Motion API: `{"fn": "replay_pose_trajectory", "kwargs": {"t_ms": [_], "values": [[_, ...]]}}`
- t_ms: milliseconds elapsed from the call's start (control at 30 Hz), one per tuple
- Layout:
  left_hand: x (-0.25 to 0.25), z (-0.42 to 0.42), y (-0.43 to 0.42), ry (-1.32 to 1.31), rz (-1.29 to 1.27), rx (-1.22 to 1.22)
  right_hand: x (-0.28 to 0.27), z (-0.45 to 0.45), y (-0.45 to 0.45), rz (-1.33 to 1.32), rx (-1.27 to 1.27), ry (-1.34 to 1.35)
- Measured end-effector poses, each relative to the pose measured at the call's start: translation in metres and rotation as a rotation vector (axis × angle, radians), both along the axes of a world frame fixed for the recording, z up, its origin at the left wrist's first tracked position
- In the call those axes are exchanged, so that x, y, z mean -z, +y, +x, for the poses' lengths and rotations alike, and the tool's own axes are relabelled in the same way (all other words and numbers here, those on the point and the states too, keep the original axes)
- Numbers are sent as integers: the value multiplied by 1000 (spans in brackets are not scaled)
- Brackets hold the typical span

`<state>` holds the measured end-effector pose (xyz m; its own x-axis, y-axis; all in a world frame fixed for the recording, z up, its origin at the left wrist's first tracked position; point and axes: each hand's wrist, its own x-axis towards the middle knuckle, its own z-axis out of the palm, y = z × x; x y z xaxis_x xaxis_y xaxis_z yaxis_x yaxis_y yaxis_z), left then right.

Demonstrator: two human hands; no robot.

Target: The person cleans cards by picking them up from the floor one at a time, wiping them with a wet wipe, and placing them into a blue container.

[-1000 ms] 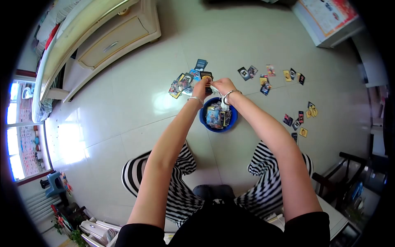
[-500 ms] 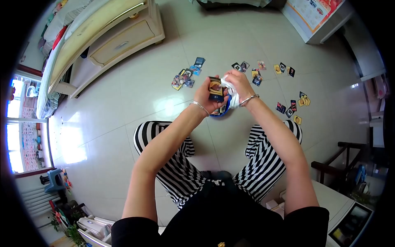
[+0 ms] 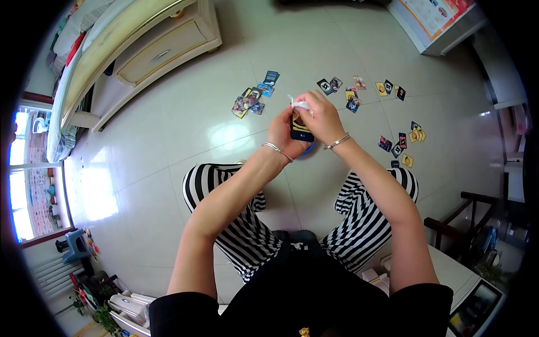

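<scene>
White cloth (image 3: 302, 105) in right hand (image 3: 325, 121), pinched between narrowed fingers at the upper end of the black-and-yellow card (image 3: 301, 135). Gripping that card in left hand (image 3: 282, 135), over the blue bowl (image 3: 308, 150). Farther off, left and right of the bowl, loose cards (image 3: 248, 102) on the floor (image 3: 168, 118).

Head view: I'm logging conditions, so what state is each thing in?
Held trading card, patterned side showing, in left hand
White cloth, crumpled, pinched in right hand
Blue basin, mostly hidden
Cream drawer, shut
Left floor cards, overlapping
Right floor cards, scattered in small groups
</scene>
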<state>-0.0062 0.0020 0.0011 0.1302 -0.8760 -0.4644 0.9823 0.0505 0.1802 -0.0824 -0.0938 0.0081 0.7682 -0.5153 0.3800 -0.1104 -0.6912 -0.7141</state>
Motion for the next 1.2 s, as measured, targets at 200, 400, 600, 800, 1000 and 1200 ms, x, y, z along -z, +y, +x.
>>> {"fn": "replay_pose_trajectory", "kwargs": {"t_ms": [200,400,600,800,1000,1200], "values": [[-7,14,-6,-33,7,-147,-6,-12,16,50,-177,-13],[8,6,-5,22,-133,-13,-5,3,-12,-14,53,5],[-7,17,-7,-94,-16,-158,-7,-14,10,112,-212,79],[6,11,-13,-49,-98,-69,-4,3,-7,-35,5,-62],[5,31,-17,-210,1,-192,-12,-20,9,17,-190,46],[20,35,-20,-214,24,-236,-17,-12,-14,872,-61,-173]]}}
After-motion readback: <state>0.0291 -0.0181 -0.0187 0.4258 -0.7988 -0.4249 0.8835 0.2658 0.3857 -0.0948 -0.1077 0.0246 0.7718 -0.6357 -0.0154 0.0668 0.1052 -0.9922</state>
